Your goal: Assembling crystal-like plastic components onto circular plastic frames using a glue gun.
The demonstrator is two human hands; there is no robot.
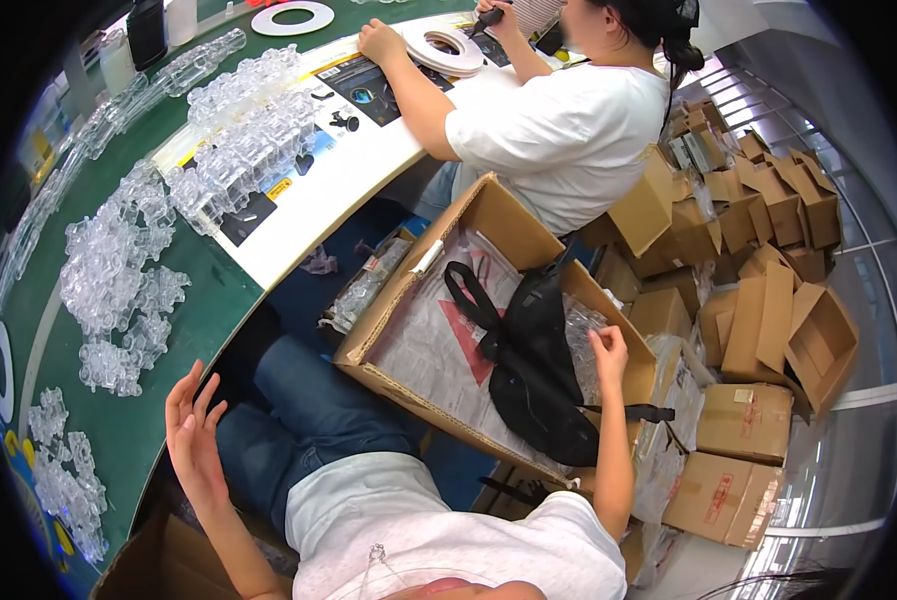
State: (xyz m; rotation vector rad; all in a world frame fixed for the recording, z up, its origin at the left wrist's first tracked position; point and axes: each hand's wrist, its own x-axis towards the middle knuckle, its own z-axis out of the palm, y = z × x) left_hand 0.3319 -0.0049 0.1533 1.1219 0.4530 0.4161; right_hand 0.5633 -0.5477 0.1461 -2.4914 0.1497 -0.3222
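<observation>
My left hand (pixel 194 437) is raised by the edge of the green table (pixel 203 305), fingers spread and holding nothing. Nearest to it on the tabletop lie heaps of clear plastic parts (pixel 118 270). My right hand (pixel 608 357) is over the right side of an open cardboard box (pixel 393 385), its fingertips pinched together. Whatever they hold, if anything, is too small to make out. Beneath that hand is crumpled clear plastic (pixel 580 335) inside the box. A black waist bag (pixel 533 375) with straps lies across the box, its buckle strap hanging over the right edge.
A co-worker in a white shirt (pixel 558 135) sits at the far side, one hand holding a black tool (pixel 488 18) beside white ring-shaped rolls (pixel 443 50). Rows of clear parts (pixel 253 150) stand on a printed white sheet. Cardboard boxes (pixel 743 420) are piled at the right.
</observation>
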